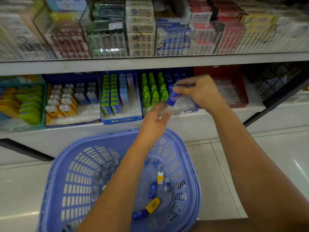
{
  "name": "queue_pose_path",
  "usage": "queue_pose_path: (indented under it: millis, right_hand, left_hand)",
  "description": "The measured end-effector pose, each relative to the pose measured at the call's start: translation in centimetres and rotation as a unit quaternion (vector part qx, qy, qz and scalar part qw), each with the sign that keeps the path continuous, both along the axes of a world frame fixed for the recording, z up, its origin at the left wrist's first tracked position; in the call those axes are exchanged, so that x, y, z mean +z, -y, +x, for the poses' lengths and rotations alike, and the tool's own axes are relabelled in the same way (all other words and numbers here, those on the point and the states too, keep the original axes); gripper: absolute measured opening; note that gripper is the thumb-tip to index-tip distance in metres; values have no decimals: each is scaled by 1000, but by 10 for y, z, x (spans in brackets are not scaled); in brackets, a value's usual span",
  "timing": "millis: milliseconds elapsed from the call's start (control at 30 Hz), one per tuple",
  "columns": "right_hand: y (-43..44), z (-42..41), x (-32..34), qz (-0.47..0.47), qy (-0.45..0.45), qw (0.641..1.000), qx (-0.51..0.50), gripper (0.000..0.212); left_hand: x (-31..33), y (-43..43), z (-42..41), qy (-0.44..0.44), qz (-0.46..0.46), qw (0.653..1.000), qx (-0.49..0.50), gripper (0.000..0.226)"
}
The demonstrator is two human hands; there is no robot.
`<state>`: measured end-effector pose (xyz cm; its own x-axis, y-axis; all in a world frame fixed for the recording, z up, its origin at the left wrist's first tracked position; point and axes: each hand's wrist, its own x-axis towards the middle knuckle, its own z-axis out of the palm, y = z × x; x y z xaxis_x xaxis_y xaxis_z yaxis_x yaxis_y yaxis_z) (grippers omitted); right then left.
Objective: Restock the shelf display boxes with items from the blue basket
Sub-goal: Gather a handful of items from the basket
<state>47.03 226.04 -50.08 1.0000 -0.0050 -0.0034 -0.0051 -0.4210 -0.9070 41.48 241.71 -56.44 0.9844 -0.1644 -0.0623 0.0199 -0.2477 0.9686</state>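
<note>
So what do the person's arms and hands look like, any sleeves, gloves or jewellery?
The left hand and right hand are bare: no gloves, and no rings that I can make out, though the left one is blurred. The left arm and right arm are bare too, with no sleeves, watch or bracelet in view.

Basket (75, 181) sitting on floor (250, 156) before lower shelf (217, 118). Loose items (153, 190) lying in basket, mostly right half. Display boxes (121, 120) standing side by side on lower shelf. Right hand (200, 92) pinching small bottle (171, 98) before one box, above basket; left hand (157, 118) just below. Packs (140, 27) sitting on upper shelf (150, 63).
</note>
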Motion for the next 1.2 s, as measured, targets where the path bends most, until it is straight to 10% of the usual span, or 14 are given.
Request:
queue_pose_path:
  millis: [100,200,700,933,1200]
  right_hand:
    - [0,18,-15,-42,43,995,-82,32]
    - [-8,26,-33,-71,37,994,-70,34]
    - [-13,20,-47,-160,32,986,-37,37]
    - [-39,-29,-29,-227,15,973,24,18]
    - [-107,-108,-167,-394,-389,784,281,26]
  left_hand:
    - [-13,-5,-1,80,286,954,-52,53]
    - [-24,-5,-5,121,366,919,-87,61]
    - [-24,-9,-3,126,359,918,-111,63]
    - [-55,-49,-42,97,240,966,-25,26]
    - [-176,-124,-112,-204,417,847,-258,54]
